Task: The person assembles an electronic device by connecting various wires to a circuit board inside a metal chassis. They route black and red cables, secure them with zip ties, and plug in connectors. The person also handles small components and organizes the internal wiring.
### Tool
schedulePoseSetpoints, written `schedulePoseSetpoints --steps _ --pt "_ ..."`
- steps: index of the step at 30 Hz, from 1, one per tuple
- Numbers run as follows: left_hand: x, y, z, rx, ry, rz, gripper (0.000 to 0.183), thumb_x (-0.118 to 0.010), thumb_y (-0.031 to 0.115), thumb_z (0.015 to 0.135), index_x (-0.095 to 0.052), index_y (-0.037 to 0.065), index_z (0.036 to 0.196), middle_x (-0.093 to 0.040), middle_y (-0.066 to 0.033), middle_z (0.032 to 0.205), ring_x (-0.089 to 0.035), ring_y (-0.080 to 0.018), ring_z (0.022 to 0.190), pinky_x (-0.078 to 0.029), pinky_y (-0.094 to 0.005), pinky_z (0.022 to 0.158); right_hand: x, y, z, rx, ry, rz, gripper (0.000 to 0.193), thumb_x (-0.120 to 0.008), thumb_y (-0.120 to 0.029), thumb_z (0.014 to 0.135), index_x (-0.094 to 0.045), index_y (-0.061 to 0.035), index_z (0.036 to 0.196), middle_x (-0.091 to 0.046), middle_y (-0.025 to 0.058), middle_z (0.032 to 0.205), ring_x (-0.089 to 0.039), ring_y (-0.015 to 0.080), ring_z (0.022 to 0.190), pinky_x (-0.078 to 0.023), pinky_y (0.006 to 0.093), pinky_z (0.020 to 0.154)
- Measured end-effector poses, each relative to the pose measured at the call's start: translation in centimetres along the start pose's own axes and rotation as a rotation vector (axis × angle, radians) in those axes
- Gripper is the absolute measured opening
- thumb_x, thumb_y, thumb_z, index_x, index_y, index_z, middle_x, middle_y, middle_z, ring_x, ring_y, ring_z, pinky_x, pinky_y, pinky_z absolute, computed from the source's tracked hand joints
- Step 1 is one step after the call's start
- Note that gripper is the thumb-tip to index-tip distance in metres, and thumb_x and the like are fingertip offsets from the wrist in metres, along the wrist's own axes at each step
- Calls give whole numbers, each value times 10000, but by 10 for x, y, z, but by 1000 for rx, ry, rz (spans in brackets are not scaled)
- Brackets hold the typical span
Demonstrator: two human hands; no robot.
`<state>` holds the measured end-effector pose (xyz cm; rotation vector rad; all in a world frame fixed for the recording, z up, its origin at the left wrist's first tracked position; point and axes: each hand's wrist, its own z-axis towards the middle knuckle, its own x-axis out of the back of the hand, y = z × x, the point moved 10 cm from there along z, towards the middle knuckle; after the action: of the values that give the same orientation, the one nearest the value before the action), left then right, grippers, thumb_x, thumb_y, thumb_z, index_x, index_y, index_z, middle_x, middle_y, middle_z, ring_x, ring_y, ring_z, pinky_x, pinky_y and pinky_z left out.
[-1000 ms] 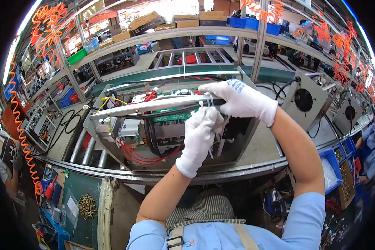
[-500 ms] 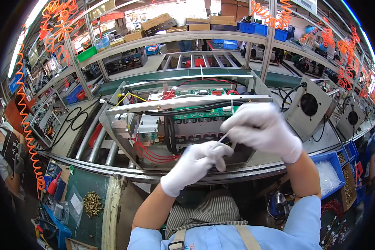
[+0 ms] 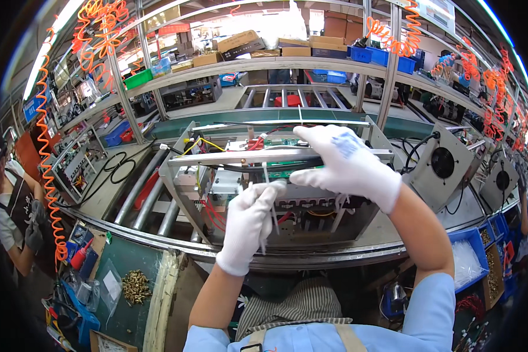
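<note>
My left hand (image 3: 249,223), in a white glove, is closed at the front of an open metal chassis (image 3: 169,182). Its fingers pinch a thin white cable tie (image 3: 265,171) that hangs over the chassis's top front rail (image 3: 229,157). My right hand (image 3: 349,164), gloved too, is open, with thumb and fingers spread over that rail and nothing seen between them. Behind the hands lie a green circuit board (image 3: 280,174) and black cables. Red wires (image 3: 212,216) show left of my left hand. My right hand hides part of the rail and board.
Metal rollers (image 3: 148,203) lie left of the chassis. A fan panel (image 3: 441,161) stands to its right. At lower right a blue bin (image 3: 468,258) holds clear-white strips. Brass fittings (image 3: 136,287) are heaped at lower left. Another person (image 3: 19,205) stands at far left.
My left hand has moved up and left to the rail. My right hand has moved left and its closed fingers have opened. The view has shifted slightly.
</note>
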<state>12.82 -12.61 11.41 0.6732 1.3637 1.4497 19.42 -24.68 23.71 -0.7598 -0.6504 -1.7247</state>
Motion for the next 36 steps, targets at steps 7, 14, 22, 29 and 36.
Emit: schedulePoseSetpoints --steps 7,14,22,29,36 --pt "8 6 36 -100 49 -151 229 -550 180 986 -683 -5 1014 -472 68 526 -352 2 390 -247 -165 371 -72 26 19 -258 -488 256 555 -674 -395 819 -573 -36 1230 -657 191 1094 -619 321 1069 -478 383 897" --pt "13 8 22 -85 -6 16 263 -537 180 992 -646 -50 1059 -681 -125 915 -631 -113 703 -483 -227 616 -74 22 24 -145 -477 334 419 -684 -236 829 -566 32 1129 -645 201 1005 -637 300 987 -478 346 863" --pt "-14 -6 20 -6 -73 -115 181 -518 121 974 -596 -17 1061 -611 -29 721 -537 -74 568 -433 -207 537 -79 23 29 -33 -463 583 516 -664 -105 807 -506 49 1273 -651 158 1091 -599 204 965 -468 340 876" --pt "-18 -20 56 -47 42 -271 185 -507 -2 913 -626 -37 1050 -700 -124 871 -673 -150 771 -498 -236 660 -85 29 16 -407 -679 898 661 -689 -115 828 -410 58 1401 -607 27 841 -441 58 620 -395 221 539" --pt "-9 -11 38 -50 114 68 170 -589 132 941 -691 -3 930 -688 -59 706 -343 5 364 -233 -190 333 -70 25 15 -416 -547 883 531 -650 0 799 -535 40 1316 -638 19 994 -461 35 634 -424 197 569"
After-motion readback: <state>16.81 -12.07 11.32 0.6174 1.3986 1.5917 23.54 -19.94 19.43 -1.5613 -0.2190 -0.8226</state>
